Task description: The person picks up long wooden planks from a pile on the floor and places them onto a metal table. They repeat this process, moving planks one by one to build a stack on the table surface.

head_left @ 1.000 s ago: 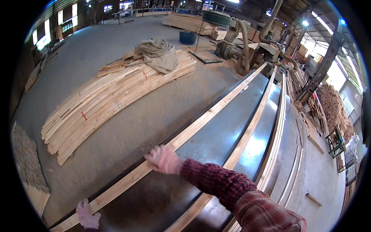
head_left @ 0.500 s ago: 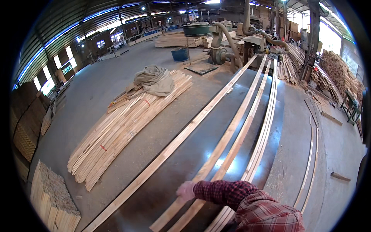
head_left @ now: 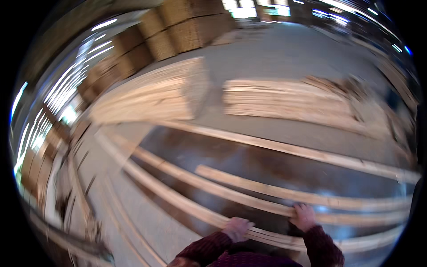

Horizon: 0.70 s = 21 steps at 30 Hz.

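Long pale wooden strips lie across a dark, shiny tabletop (head_left: 173,142). At the near side, my left hand (head_left: 238,228) is closed over the nearest strips (head_left: 178,200), which lie side by side. My right hand (head_left: 304,216) grips the middle strip (head_left: 249,199), fingers bent over its far edge. A shorter-reaching strip (head_left: 267,189) lies just beyond that one, apart from both hands. Farther off, another strip (head_left: 284,149) runs along the table's far edge. Motion blur softens the fingers, and their undersides are hidden.
Beyond the table, a bundle of boards (head_left: 284,98) lies on the floor with a crumpled cloth (head_left: 356,89) at its right end. A large timber stack (head_left: 151,93) stands to its left. Thin strips (head_left: 129,218) lie on the floor at left. Tall wood piles (head_left: 187,33) rise behind.
My view has swung left, away from the machine toward the timber stacks. Before, one hand showed on a strip; now both hands show, each on strips at the near side.
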Tool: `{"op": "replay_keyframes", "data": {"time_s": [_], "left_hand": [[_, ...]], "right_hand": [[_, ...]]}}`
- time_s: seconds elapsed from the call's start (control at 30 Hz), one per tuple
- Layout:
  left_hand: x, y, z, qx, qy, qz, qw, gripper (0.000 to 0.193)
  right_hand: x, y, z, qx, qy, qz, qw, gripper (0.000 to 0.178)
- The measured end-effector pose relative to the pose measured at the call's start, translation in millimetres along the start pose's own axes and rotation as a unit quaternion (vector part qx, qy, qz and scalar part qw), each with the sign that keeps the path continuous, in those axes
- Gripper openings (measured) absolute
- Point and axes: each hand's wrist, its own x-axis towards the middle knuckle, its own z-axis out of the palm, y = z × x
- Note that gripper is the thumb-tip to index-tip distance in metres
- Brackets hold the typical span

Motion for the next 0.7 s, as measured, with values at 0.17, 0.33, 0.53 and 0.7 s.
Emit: {"op": "replay_keyframes", "data": {"time_s": [0.17, 0.33, 0.53, 0.7], "left_hand": [[1.6, -3.3, 18.7, -0.020, 0.050, -0.014, 0.998, 0.063], [8.8, -1.0, 27.6, -0.017, 0.014, -0.050, 0.999, 0.076], [5.2, -1.5, 31.3, 0.005, 0.029, -0.040, 0.999, 0.058], [1.7, 3.1, 34.9, -0.003, 0.069, -0.045, 0.997, 0.050]], "right_hand": [[31.2, -3.4, -7.2, 0.012, -0.131, 0.040, 0.990, 0.048], [10.7, -11.3, -20.5, -0.037, -0.226, -0.026, 0.973, 0.058], [-61.9, 4.1, -24.2, -0.103, -0.224, 0.042, 0.968, 0.047], [-98.2, 69.1, -16.2, -0.089, -0.198, 0.033, 0.976, 0.042]]}}
